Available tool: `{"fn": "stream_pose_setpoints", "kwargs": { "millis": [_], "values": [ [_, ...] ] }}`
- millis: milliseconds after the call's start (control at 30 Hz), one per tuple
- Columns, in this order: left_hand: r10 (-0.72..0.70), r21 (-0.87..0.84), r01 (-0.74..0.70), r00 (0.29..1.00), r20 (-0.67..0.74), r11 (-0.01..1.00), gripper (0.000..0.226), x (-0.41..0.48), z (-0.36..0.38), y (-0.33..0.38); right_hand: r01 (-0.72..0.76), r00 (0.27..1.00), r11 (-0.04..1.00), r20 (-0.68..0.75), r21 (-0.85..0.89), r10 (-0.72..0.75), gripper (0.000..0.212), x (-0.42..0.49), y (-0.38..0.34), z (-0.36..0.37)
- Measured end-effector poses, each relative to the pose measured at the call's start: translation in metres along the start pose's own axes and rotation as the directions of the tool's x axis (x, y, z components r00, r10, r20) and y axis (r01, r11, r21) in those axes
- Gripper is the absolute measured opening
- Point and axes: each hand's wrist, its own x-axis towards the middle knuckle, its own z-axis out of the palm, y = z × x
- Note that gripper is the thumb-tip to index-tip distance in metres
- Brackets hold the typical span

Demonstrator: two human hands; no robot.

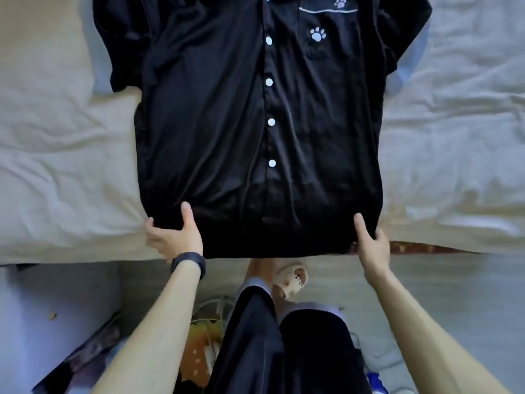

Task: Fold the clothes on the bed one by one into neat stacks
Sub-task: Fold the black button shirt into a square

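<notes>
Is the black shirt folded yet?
No, the black button-up shirt lies spread flat on the bed, left hand and right hand gripping its hem corners.

Both bare forearms reach forward from the lower edge of the view, spread well apart. The left hand (173,237) grips the near left corner of the shirt (213,137): its thumb lies on top of the cloth pointing forward, and its fingers curl under the hem. The right hand (370,243) grips the near right corner the same way, thumb on top, fingers tucked beneath and mostly hidden. The hands sit about level. A dark band (189,263) wraps the left wrist; the right wrist is bare.
</notes>
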Motion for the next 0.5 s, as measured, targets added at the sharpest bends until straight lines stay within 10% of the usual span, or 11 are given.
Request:
{"fn": "stream_pose_setpoints", "kwargs": {
  "millis": [167,300,500],
  "values": [
    [-0.069,0.059,0.057,0.972,0.225,0.997,0.075,0.012,-0.029,-0.011,0.159,0.987,0.973,-0.049,0.168,-0.153,0.028,0.008,0.008,-0.026],
    [-0.06,0.28,-0.106,0.849,0.525,0.954,0.059,0.021,-0.058,-0.025,0.219,0.975,0.967,-0.057,0.13,-0.213,0.023,0.011,0.018,-0.048],
    [0.0,0.166,-0.104,0.847,0.531,0.981,0.056,0.031,-0.087,-0.056,0.162,0.986,0.98,-0.058,0.119,-0.156,0.02,0.02,0.034,-0.063]
  ]
}}
